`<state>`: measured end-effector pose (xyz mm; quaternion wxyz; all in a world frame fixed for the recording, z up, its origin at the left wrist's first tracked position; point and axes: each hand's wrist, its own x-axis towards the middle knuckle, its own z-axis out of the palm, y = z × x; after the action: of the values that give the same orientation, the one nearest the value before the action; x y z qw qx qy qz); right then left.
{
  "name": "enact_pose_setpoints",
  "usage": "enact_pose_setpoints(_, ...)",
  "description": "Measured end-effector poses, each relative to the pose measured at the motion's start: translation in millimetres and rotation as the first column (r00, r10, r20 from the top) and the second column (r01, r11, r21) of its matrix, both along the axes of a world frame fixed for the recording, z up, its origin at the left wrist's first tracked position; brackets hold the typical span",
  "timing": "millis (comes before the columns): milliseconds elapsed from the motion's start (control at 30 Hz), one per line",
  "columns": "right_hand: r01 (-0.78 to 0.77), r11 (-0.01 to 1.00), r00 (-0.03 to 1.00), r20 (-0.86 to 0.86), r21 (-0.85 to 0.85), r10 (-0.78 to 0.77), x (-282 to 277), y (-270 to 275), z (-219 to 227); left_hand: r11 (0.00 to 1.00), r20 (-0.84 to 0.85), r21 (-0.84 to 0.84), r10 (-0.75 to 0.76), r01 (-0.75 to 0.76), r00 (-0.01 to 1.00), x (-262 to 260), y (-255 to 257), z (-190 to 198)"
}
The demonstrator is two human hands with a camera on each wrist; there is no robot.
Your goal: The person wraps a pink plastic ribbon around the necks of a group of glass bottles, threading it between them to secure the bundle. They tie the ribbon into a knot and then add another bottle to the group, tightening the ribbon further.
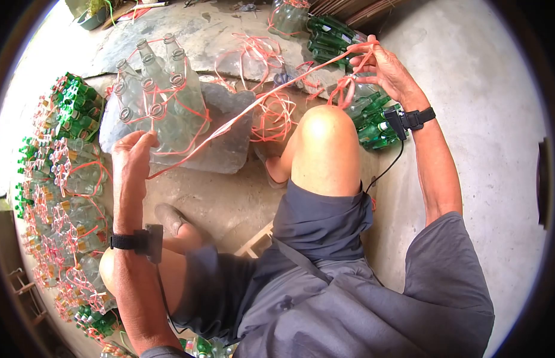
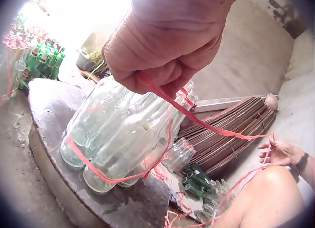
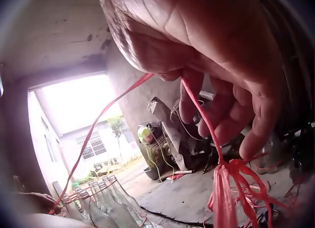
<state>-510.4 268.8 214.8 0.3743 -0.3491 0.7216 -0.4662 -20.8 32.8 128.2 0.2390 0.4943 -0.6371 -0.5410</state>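
A bundle of several clear glass bottles (image 1: 176,122) stands upright on a grey slab (image 1: 229,156), with pink plastic twine looped round the necks and low round the bodies. My left hand (image 1: 131,154) is beside the bundle, its curled fingers gripping the twine (image 2: 197,120). From there the strand runs taut up across the slab to my right hand (image 1: 386,70), raised beyond the right knee. That hand pinches the strand between thumb and forefinger, its other fingers loosely bent. A loose tail of twine (image 3: 224,193) hangs below the right hand.
Rows of tied clear and green bottles (image 1: 74,173) line the left side. Green bottles (image 1: 370,116) lie beside the right knee, with more green bottles (image 1: 331,39) behind. Tangled twine (image 1: 271,116) is heaped beyond the slab. A bundle of thin brown sticks (image 2: 231,129) leans at the back.
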Motion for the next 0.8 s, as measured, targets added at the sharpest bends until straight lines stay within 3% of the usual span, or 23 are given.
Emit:
enact_pose_setpoints(67,-0.003,1.0,0.991,0.13,-0.024,0.007,3.3,0.6,-2.2,1.0,0.002,0.004,0.003,-0.003,1.0,-0.3,-0.4,-0.5)
enact_pose_setpoints(300,0.029,0.995,0.979,0.203,-0.098,-0.008,29.0,-6.1,-9.6,1.0,0.009,-0.006,0.002,-0.002,1.0,-0.9,2.3,2.3)
enact_pose_setpoints(367,-0.03,0.98,0.963,0.258,-0.198,0.081,35.2,-11.5,-9.2,1.0,-0.007,-0.012,0.001,-0.001,1.0,-1.4,2.9,2.6)
enact_pose_setpoints(567,-0.185,0.946,0.951,0.194,-0.266,0.241,71.5,-33.9,6.1,0.999,-0.057,0.002,0.035,-0.035,0.998,-4.3,9.0,-0.8)
enact_pose_setpoints(800,-0.257,0.901,0.923,0.186,-0.351,0.336,141.8,-66.1,22.7,0.997,-0.123,0.065,0.035,-0.027,0.992,-8.6,16.1,1.7)
